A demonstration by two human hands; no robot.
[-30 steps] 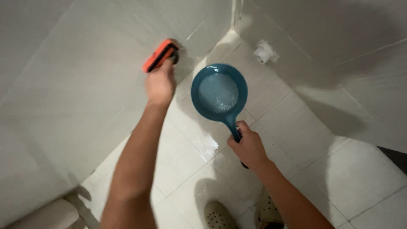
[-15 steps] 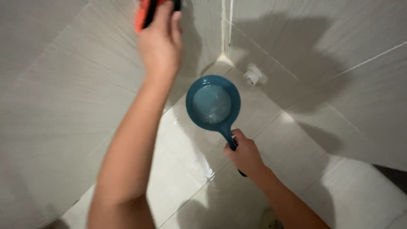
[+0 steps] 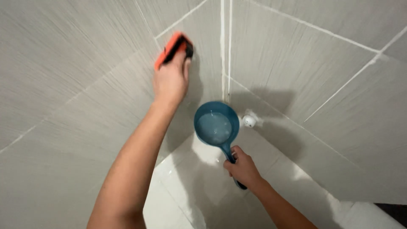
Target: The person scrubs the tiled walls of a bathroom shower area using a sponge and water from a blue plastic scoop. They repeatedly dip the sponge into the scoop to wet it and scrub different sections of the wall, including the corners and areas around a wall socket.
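**A:** On the left-hand wall, what is up there?

**B:** Grey wall tiles (image 3: 63, 76) with pale grout lines run across that whole side; high on them, near the corner, the left hand (image 3: 170, 80) reaches up with the arm stretched out from below; its fingers are curled tight around an orange scrub brush (image 3: 173, 50) with a dark underside, and the brush is pressed flat against the tile, tilted along the slope of a grout line.

**A:** And further right, toward the corner?

**B:** The vertical corner joint (image 3: 225, 46) sits just right of the brush; below it, a blue dipper (image 3: 215, 125) hangs out over the floor, bowl level and holding soapy, cloudy water; its handle points down toward the person.

**A:** Who has the handle?

**B:** The right hand (image 3: 242, 168); the fingers are wrapped shut around the dark handle, thumb on top, with the handle's end poking out beneath the fist; just right of the bowl, a small white wall fitting (image 3: 249, 121) juts from the tile; under all of it lies the glossy white floor (image 3: 182, 199), wet and shining.
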